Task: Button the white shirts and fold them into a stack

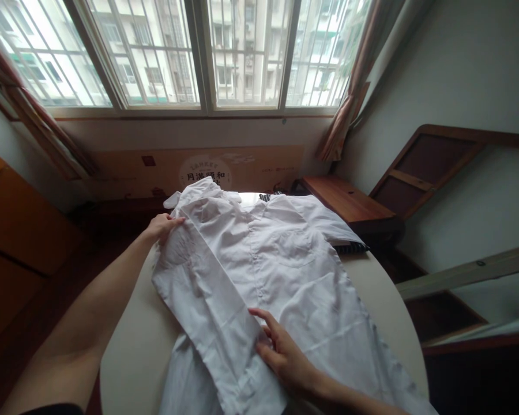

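A white button-up shirt (285,288) lies spread on a round pale table (125,351), its buttons and chest pocket facing up. One side, with a sleeve, is folded inward over the front in a long strip. At the folded shoulder, my left hand (164,225) pinches the cloth, its thumb side partly hidden. Lower down, my right hand (285,354) rests on the strip's inner edge, index finger stretched out and fingers apart. Black-and-white striped cloth (350,248) shows from under the other sleeve.
Beyond the table stands a long printed board (268,164) below a barred window (246,57). A wooden bench or cabinet (346,196) is at the back right, near a leaning wooden frame (424,167). Orange-brown furniture (12,230) is on the left.
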{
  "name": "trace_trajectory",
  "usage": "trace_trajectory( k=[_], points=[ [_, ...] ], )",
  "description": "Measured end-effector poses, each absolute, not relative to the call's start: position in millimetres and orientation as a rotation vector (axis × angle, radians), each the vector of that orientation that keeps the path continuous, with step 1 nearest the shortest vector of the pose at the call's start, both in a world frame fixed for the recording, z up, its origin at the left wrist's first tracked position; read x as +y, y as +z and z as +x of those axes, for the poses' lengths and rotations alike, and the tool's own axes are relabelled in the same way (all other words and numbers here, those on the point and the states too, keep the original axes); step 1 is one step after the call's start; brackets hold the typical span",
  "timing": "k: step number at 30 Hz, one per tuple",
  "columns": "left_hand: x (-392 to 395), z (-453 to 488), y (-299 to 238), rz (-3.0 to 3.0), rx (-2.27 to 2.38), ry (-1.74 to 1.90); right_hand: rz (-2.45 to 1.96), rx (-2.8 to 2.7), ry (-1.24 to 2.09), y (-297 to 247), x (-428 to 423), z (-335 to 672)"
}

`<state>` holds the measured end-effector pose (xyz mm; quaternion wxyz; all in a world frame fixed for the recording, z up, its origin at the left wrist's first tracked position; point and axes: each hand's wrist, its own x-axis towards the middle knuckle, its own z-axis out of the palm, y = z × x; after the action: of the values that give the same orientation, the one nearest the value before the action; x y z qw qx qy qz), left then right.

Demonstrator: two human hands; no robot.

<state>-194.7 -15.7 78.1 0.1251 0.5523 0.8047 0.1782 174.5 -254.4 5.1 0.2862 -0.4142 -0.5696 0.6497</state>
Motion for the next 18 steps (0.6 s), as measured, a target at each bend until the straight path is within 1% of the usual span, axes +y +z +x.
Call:
trace_trajectory(
  k=[3,4,6,9,10,12,14,15,16,18],
  points=[
    [-22,-186,75,1.464,2.598,0.449,-1.136,-1.678,1.63,6,-255,176],
    [-24,-181,74,1.459,2.617,0.413,-1.136,-1.736,1.623,7,-255,177],
    [-27,-171,73,1.517,2.565,0.365,-1.137,-1.794,1.63,11,-257,179],
    [-28,-162,73,1.63,2.515,0.452,-1.178,-1.798,1.598,13,-259,180],
    [-28,-161,74,1.649,2.523,0.503,-1.184,-1.759,1.625,12,-260,180],
    [-26,-162,76,1.67,2.558,0.589,-1.153,-1.622,1.79,10,-261,180],
    [-25,-163,75,1.696,2.605,0.598,-1.145,-1.537,1.934,12,-261,181],
    [-26,-163,74,1.714,2.628,0.57,-1.164,-1.587,1.938,15,-261,183],
    [-27,-162,73,1.743,2.645,0.539,-1.196,-1.713,1.883,19,-260,185],
    [-33,-155,70,1.835,2.665,0.547,-1.247,-2.099,1.655,35,-259,190]
  ],
)
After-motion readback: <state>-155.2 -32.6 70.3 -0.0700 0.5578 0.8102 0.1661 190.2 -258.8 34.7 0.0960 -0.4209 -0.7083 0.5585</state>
